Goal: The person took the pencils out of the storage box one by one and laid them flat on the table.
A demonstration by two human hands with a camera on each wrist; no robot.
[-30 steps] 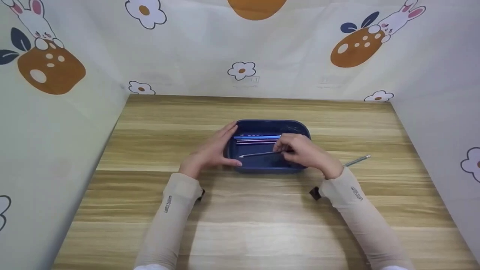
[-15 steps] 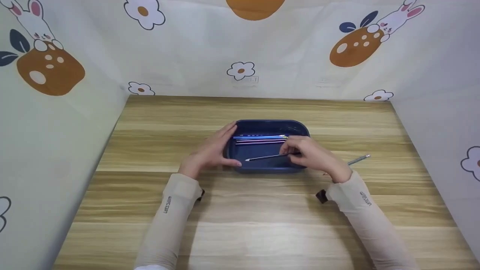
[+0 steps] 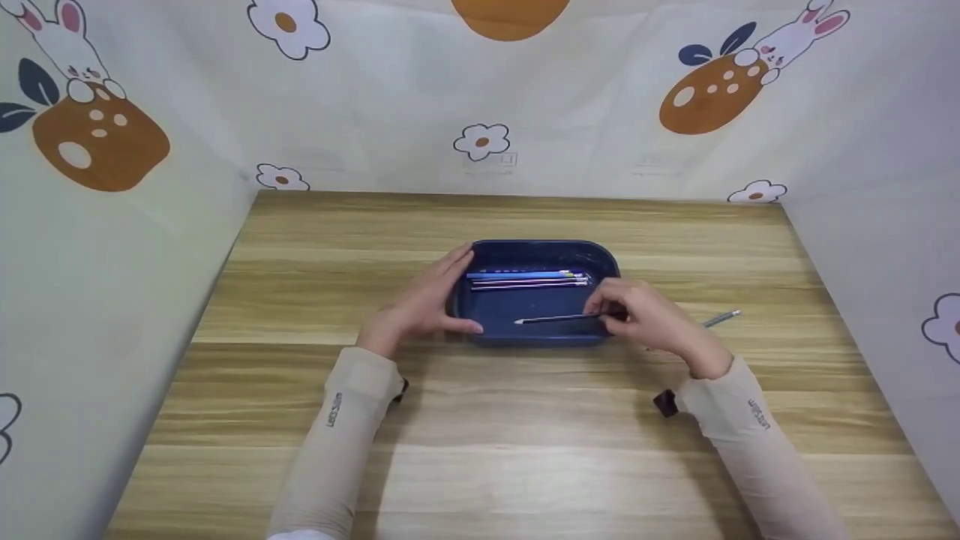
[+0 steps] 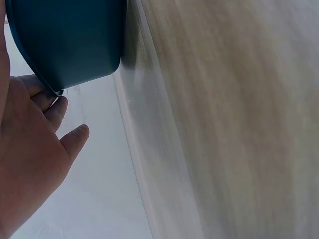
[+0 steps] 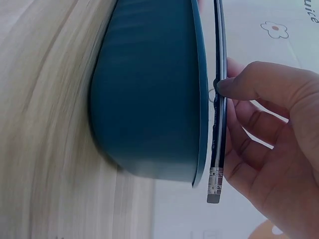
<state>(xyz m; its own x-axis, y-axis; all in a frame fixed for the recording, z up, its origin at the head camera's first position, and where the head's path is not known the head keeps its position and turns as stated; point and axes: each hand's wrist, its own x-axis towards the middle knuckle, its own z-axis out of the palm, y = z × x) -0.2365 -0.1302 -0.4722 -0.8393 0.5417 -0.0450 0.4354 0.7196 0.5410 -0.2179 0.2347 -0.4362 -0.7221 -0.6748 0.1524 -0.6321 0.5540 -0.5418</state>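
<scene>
A dark blue plastic box [image 3: 536, 341] stands on the table, seen from outside in both wrist views. My left hand [image 3: 422, 304] holds its left end, thumb over the near corner of the rim and fingers along the side. In the left wrist view, that hand's fingertips curl against the rim of the box [image 4: 65, 45]. My right hand [image 3: 652, 319] pinches a dark pencil [image 3: 559, 319] above the box near its right end, tip pointing left. In the right wrist view the pencil [image 5: 219, 134] runs alongside the rim, its eraser end past the box.
Several blue and purple pencils [image 3: 525, 280] lie side by side in the box's far half. A grey-green pencil [image 3: 721, 319] lies on the table [image 3: 510, 450] to the right, partly hidden by my right arm. Printed sheets [image 3: 390, 97] wall the table's back and sides.
My right hand has drawn the pencil rightward and slightly nearer, uncovering the eraser ends of the pencils in the box. My left hand and the box have stayed in place.
</scene>
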